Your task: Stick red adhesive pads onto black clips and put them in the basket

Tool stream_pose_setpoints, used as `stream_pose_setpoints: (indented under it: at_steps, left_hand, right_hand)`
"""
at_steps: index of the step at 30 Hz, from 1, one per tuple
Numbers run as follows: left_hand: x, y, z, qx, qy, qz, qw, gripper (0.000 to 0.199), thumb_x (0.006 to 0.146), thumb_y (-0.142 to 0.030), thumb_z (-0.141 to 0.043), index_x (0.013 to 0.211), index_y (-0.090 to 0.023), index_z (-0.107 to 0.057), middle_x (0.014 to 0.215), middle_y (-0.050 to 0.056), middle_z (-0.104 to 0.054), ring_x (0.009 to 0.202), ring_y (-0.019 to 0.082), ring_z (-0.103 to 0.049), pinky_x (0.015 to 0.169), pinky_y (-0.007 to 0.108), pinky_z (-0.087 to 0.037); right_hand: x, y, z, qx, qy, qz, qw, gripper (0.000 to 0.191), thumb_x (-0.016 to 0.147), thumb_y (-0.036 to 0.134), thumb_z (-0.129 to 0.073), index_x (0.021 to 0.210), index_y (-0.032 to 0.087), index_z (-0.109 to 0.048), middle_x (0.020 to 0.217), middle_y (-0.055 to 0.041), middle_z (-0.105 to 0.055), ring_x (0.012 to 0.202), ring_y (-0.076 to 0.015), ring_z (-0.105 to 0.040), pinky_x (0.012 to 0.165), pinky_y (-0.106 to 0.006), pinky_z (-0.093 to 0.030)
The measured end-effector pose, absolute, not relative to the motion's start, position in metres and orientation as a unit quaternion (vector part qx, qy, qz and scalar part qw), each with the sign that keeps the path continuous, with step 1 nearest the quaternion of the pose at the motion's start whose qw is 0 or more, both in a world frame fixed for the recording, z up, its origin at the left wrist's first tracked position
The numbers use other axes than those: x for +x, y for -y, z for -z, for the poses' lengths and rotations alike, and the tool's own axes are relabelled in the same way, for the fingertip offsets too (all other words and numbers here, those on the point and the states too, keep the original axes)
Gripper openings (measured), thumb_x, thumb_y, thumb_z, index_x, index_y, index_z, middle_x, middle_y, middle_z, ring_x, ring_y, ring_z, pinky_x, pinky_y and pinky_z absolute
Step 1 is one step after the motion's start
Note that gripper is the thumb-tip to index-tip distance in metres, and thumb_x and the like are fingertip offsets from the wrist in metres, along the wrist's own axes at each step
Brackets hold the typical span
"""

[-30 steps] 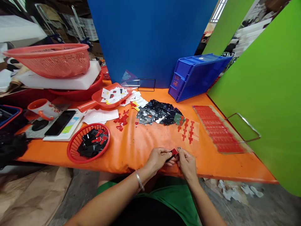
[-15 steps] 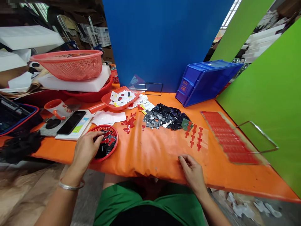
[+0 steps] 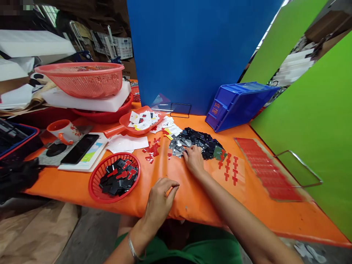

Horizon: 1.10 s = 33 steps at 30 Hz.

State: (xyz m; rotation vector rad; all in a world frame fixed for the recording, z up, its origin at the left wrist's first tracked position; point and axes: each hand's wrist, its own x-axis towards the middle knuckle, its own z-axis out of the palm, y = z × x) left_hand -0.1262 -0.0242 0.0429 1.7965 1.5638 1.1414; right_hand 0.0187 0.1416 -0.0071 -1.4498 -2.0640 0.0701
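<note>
Head view: my right hand [image 3: 194,160] is at the near edge of the pile of black pieces [image 3: 202,137], fingertips against it; whether they grip one, I cannot tell. My left hand [image 3: 158,201] is apart from it, thumb and forefinger tips together above the orange tabletop [image 3: 261,220], right of the red basket [image 3: 95,187] holding black and red pieces [image 3: 117,179].

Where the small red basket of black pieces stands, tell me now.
In the head view, the small red basket stands on the left side of the orange table, between the phone and the left hand.
</note>
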Motion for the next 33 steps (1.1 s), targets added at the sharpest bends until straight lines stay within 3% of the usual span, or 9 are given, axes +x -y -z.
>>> stream_pose_setpoints:
  at_steps: [6,11,15,18,24,33]
  left_hand:
    - [-0.134,0.016,-0.037,0.649,-0.590,-0.407,0.257,0.014,0.085,-0.017,-0.052,0.088,-0.019,-0.065,0.089,0.004,-0.067,0.089,0.018,-0.060,0.082,0.031,-0.047]
    - [-0.133,0.006,-0.031,0.633,-0.629,-0.427,0.147,0.033,0.082,-0.023,-0.058,0.115,-0.019,-0.059,0.113,0.009,-0.060,0.107,0.023,-0.052,0.094,0.039,-0.041]
    - [-0.125,-0.004,-0.021,0.675,-0.618,-0.363,0.175,0.021,0.083,-0.026,-0.058,0.100,-0.020,-0.067,0.094,0.007,-0.065,0.091,0.022,-0.056,0.082,0.036,-0.045]
    - [-0.117,-0.007,-0.012,0.693,-0.617,-0.320,0.191,0.016,0.084,-0.023,-0.055,0.085,-0.019,-0.070,0.077,0.005,-0.065,0.079,0.020,-0.056,0.074,0.034,-0.045]
    - [-0.107,-0.004,-0.002,0.709,-0.622,-0.301,0.140,0.016,0.084,-0.023,-0.054,0.085,-0.019,-0.070,0.074,0.005,-0.063,0.077,0.020,-0.054,0.073,0.034,-0.042]
    - [-0.103,-0.003,0.000,0.733,-0.625,-0.251,0.096,0.021,0.088,-0.025,-0.048,0.089,-0.018,-0.068,0.078,0.006,-0.062,0.079,0.021,-0.058,0.074,0.034,-0.044]
  right_hand:
    - [0.018,-0.140,0.006,-0.546,0.763,-0.084,0.335,0.010,0.081,0.016,-0.049,0.083,0.018,-0.058,0.086,-0.0079,-0.057,0.084,-0.0223,-0.046,0.074,-0.034,-0.040]
    - [0.030,-0.098,-0.010,-0.435,0.792,-0.245,0.352,0.008,0.083,0.019,-0.050,0.081,0.019,-0.057,0.077,-0.0026,-0.060,0.070,-0.0150,-0.052,0.064,-0.026,-0.041]
    - [0.044,-0.061,-0.012,-0.404,0.793,-0.310,0.334,0.009,0.083,0.021,-0.052,0.083,0.020,-0.060,0.076,-0.0022,-0.063,0.065,-0.0134,-0.055,0.061,-0.025,-0.044]
    - [0.055,-0.046,-0.002,-0.422,0.783,-0.284,0.357,0.016,0.085,0.018,-0.049,0.092,0.020,-0.063,0.083,-0.0048,-0.066,0.074,-0.0165,-0.059,0.068,-0.030,-0.048]
    - [0.068,-0.032,0.016,-0.386,0.831,-0.200,0.346,0.034,0.089,0.013,-0.039,0.116,0.022,-0.058,0.101,-0.0094,-0.064,0.092,-0.0212,-0.057,0.079,-0.039,-0.051]
    - [0.063,-0.027,0.015,-0.377,0.872,-0.104,0.295,0.032,0.092,0.014,-0.034,0.114,0.015,-0.056,0.094,-0.0129,-0.062,0.083,-0.0226,-0.051,0.072,-0.038,-0.050]
